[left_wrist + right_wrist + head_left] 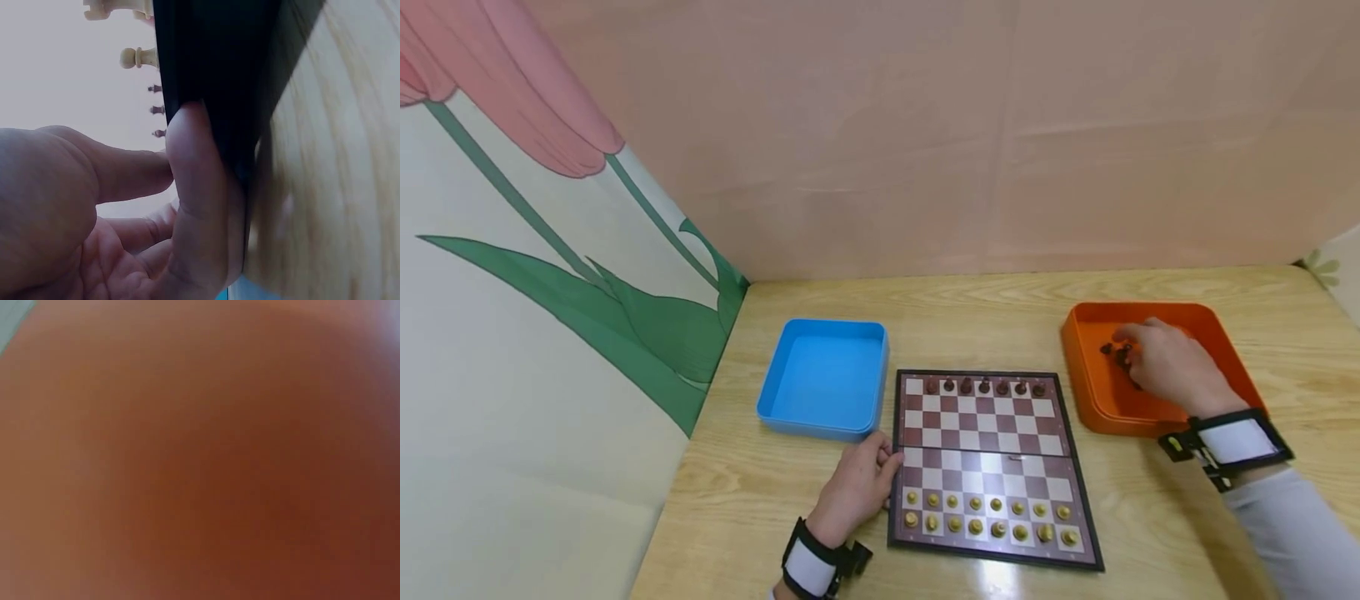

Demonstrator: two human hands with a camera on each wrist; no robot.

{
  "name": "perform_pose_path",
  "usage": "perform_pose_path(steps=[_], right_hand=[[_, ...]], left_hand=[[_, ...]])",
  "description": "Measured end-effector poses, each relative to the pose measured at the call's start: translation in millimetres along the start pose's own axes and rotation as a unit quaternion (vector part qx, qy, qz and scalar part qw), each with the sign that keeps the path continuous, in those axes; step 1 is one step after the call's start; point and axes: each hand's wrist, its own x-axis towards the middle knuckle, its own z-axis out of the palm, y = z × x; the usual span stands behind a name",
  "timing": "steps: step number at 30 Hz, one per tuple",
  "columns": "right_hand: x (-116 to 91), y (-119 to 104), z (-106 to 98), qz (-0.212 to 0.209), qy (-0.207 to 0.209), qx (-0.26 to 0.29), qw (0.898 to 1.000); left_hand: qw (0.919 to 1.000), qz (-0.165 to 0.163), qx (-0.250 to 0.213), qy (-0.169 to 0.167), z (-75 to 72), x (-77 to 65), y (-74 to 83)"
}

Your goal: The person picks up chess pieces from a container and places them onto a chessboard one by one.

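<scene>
The widest thing I have on my head feed is a pinkish wall covering (pixel 925 150), rising behind the far edge of a wood-grain table (pixel 977 321). The chessboard (pixel 962 462) lies unfolded on the table, well apart from that far edge. The orange tray (pixel 1101 392) sits off the board's far right corner, towards the table's right edge; the smaller blue tray (pixel 827 379) sits just beside the far left corner, towards the table's left edge.

The right hand (pixel 1172 367) reaches into the orange tray, fingers bent down at some dark pieces (pixel 1123 357); my right wrist view is only an orange-brown blur, so I can't tell whether it has one pinched. The left hand (pixel 857 483) grips the board's left edge by the fold, thumb and finger clamped on the rim.

Smallest, I count sixteen gold chessmen (pixel 975 526) in two rows along the board's near edge, and seven dark chessmen (pixel 966 386) along its far edge, filling it up to the far right corner.
</scene>
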Motion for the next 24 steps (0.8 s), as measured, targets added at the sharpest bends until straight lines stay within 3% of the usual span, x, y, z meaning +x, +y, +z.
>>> perform_pose_path(steps=[7,24], right_hand=[[3.9,2.8,1.3,0.012,-0.015,0.001,1.0],[2.7,2.2,1.0,0.04,0.012,-0.008,0.999]], left_hand=[[0.9999,-0.009,-0.005,-0.003,0.8,0.7,0.8],[0.9999,-0.004,-0.013,-0.004,0.2,0.1,0.2]])
